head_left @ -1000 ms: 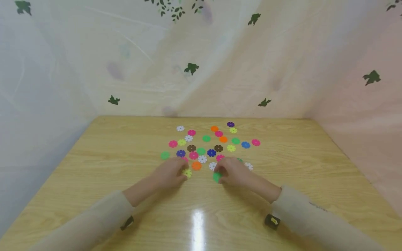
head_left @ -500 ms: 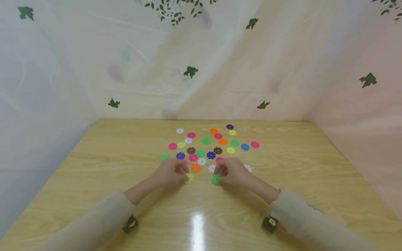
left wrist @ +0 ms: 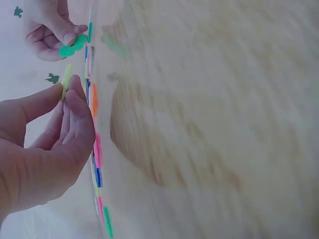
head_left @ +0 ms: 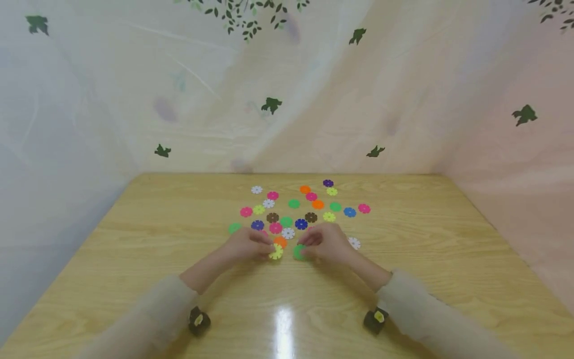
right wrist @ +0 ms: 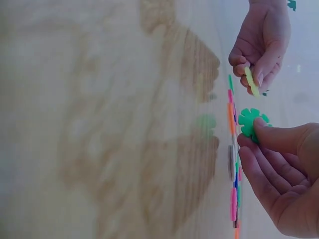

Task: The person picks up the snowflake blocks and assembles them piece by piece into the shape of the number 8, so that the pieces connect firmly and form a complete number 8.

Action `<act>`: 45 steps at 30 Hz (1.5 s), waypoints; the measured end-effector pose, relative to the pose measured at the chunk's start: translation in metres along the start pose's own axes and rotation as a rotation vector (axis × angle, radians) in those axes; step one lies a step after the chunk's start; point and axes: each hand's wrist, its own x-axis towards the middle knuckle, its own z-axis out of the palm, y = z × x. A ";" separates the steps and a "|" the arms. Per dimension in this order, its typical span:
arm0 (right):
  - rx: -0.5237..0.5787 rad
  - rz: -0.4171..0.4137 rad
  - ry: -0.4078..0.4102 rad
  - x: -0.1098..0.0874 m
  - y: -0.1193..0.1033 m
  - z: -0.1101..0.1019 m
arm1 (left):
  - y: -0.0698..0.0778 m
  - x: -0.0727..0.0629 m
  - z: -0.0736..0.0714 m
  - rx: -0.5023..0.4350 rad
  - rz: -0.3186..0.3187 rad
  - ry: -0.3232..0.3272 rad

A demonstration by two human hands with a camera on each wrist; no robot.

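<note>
My left hand (head_left: 248, 244) pinches a yellow notched, flower-shaped plastic disc (head_left: 276, 252) between thumb and fingertips. Opposite it, my right hand (head_left: 326, 243) pinches a green disc (head_left: 299, 252) of the same kind. In the left wrist view the yellow disc (left wrist: 67, 82) shows edge-on, raised off the table. The right wrist view shows the green disc (right wrist: 253, 122) face-on, its slots visible, with the thumb over one side. A small gap separates the two discs. Just behind them lies an orange disc (head_left: 280, 242), partly covered by the yellow one.
Loose discs in many colours lie spread beyond the hands, among them a white disc (head_left: 288, 233), a dark blue disc (head_left: 301, 224) and a pink disc (head_left: 364, 208). The wooden table (head_left: 134, 234) ends at a hanging cloth (head_left: 215, 99) with printed leaves and birds.
Both hands have lifted their discs from among the others and drawn closer together. The yellow disc has moved right and the green disc left, narrowing the gap between them.
</note>
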 end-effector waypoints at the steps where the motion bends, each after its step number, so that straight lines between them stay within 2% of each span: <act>1: 0.005 -0.004 0.009 0.001 0.000 0.001 | 0.000 0.000 0.001 -0.019 -0.012 -0.002; 4: 0.003 -0.024 0.034 0.003 -0.001 0.002 | 0.000 0.002 0.002 -0.073 -0.035 -0.007; 9: 0.021 -0.030 0.062 0.005 -0.005 0.003 | 0.001 0.004 0.003 -0.110 -0.016 -0.022; 17: 0.052 -0.050 0.096 0.009 -0.010 0.001 | 0.010 0.004 0.001 -0.109 0.010 -0.018; 26: 0.046 -0.086 0.078 0.011 -0.013 -0.001 | 0.016 0.004 0.002 -0.109 0.031 -0.023; 33: 0.067 -0.113 0.100 0.009 -0.018 -0.001 | 0.021 0.001 0.002 -0.154 0.013 -0.030; 40: 0.113 -0.212 0.187 0.010 -0.020 0.001 | 0.028 0.000 0.002 -0.232 0.001 0.008; 45: 0.191 -0.179 0.190 0.013 -0.016 0.003 | 0.029 0.004 0.004 -0.307 -0.034 0.030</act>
